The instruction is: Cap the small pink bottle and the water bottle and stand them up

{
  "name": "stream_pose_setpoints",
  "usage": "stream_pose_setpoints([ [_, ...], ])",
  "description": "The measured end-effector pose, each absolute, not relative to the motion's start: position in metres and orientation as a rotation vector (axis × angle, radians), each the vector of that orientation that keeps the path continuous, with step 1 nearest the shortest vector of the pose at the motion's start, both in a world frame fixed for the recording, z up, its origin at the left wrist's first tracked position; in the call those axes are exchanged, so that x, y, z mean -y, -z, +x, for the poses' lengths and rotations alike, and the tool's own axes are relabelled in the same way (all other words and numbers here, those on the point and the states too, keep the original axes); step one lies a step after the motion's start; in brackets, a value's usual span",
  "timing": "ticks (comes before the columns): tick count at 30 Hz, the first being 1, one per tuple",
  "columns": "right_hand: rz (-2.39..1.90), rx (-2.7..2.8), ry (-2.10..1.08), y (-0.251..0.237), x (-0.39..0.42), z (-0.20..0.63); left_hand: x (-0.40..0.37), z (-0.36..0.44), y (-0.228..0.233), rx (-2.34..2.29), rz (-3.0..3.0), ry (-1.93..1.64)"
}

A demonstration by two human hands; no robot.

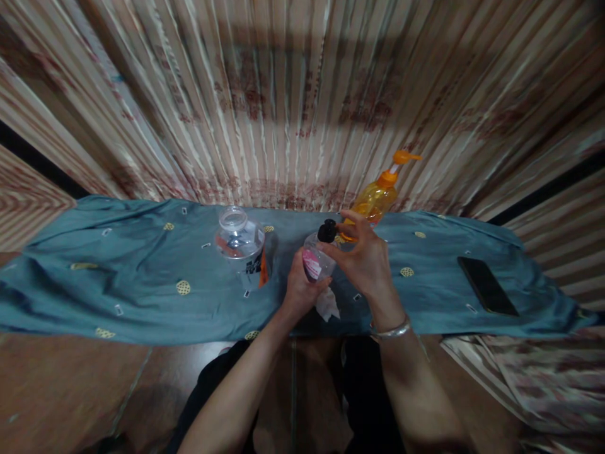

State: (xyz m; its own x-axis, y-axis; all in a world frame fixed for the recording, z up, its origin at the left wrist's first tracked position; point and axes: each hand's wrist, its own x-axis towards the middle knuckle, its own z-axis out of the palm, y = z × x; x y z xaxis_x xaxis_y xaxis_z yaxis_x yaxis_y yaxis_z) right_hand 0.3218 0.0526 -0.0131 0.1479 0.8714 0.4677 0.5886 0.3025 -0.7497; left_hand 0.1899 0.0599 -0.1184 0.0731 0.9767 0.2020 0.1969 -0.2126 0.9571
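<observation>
A small clear bottle with a pink and white label (312, 263) stands in front of me, slightly tilted. My left hand (303, 285) is wrapped round its lower body. On top of the bottle is a black cap (327, 231). My right hand (363, 252) has its thumb and fingers closed about this cap; I cannot tell whether the cap is loose or fixed. A crumpled white tissue (328, 305) lies on the cloth just below the bottle.
A wide clear plastic jar (241, 243) without a lid stands to the left. Behind my right hand is an orange pump bottle (378, 197). A dark phone (486, 287) lies at the right on the teal cloth (142, 258). Patterned curtains (283, 113) hang behind.
</observation>
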Motion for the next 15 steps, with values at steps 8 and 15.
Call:
stream_pose_setpoints([
  [8,-1.264,1.580,-0.434,0.0144,-0.0537,0.3226,-0.0598,0.1901,0.1198,-1.215,1.575,-1.227],
  [15,-1.325,1.523,-0.351,0.0122,-0.0520,0.3212,-0.0597,0.1904,0.1208,-1.198,1.592,-1.238],
])
